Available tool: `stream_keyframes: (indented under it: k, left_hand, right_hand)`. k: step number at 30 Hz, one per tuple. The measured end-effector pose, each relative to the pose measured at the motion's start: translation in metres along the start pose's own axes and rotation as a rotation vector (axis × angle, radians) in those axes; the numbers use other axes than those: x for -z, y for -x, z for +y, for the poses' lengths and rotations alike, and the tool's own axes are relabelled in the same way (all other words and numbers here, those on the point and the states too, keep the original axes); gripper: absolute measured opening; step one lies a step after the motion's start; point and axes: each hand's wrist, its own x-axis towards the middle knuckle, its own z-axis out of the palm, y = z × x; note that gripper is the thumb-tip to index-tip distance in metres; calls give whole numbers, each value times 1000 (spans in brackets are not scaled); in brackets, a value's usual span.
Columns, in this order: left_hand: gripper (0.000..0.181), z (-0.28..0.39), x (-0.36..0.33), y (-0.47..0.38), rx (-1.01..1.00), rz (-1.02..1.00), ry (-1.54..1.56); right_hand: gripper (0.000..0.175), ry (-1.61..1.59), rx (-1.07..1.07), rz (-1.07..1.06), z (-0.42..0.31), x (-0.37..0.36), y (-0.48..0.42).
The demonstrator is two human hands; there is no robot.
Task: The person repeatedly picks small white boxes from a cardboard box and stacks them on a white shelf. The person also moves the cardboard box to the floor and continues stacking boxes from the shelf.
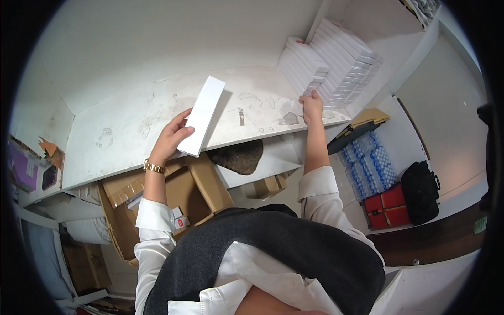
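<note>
My left hand (171, 138), with a gold-coloured watch on its wrist, grips the lower part of a long, flat white box (204, 114) over the stained white shelf (130, 118). At the right end of the shelf, my right hand (312, 105) touches the front lower end of the shorter stack of white boxes (303, 65). Its fingertips are partly hidden, so I cannot tell whether they hold a box. Right beside this stack stands a taller stack of similar white boxes (344, 55), close to the side wall.
Below the shelf's front edge is an open cardboard box (208, 183) with small boxes inside. A brown furry item (240, 157) lies on a lower surface. Packs of plastic bottles (368, 165), a red bag (386, 208) and a black bag (421, 193) stand at the right.
</note>
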Motion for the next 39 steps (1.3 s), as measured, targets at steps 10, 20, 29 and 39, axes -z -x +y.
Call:
stream_keyframes:
  k: [10,20,29,39]
  left_hand:
    - [57,-4,0,-1,-53,28,-16]
    - [58,-3,0,-1,-48,28,-10]
    - [61,-1,0,-1,-16,30,-24]
    - [61,1,0,0,3,18,-41]
  right_hand:
    - [85,-475,41,47,11,-30,-21]
    - [105,239,176,215,-20,-41,20]
    - [110,224,230,254,-50,-71,8]
    - [106,129,220,152,-54,-61,21]
